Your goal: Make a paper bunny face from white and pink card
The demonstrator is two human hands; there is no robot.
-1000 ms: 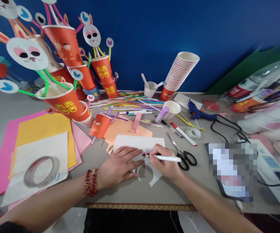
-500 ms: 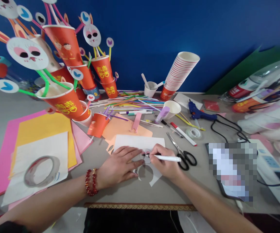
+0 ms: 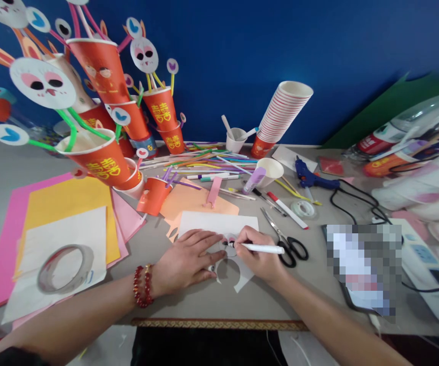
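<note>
My right hand (image 3: 259,256) is closed round a white marker (image 3: 265,248), its dark tip at a small round paper face (image 3: 230,251). Dark eye spots and pink patches show on this face, partly covered by my fingers. With fingers stretched out, my left hand (image 3: 185,258) lies flat at the face's left edge, pressing on the paper. Under and behind both hands is a cut white sheet (image 3: 219,220), with a round cut-out gap at its near side. Just right of my right hand, black-handled scissors (image 3: 291,248) lie partly spread.
Red paper cups (image 3: 103,162) carrying rabbit faces stand at left, above coloured paper (image 3: 70,198) and a tape roll (image 3: 44,272). Behind are straw-like sticks (image 3: 204,157) and a leaning cup stack (image 3: 282,112). A glue gun (image 3: 313,177) and a phone (image 3: 360,269) lie at right.
Both hands have stayed almost in place. The marker tip has shifted slightly on the paper face, and the dark spot by the tip shows more plainly.
</note>
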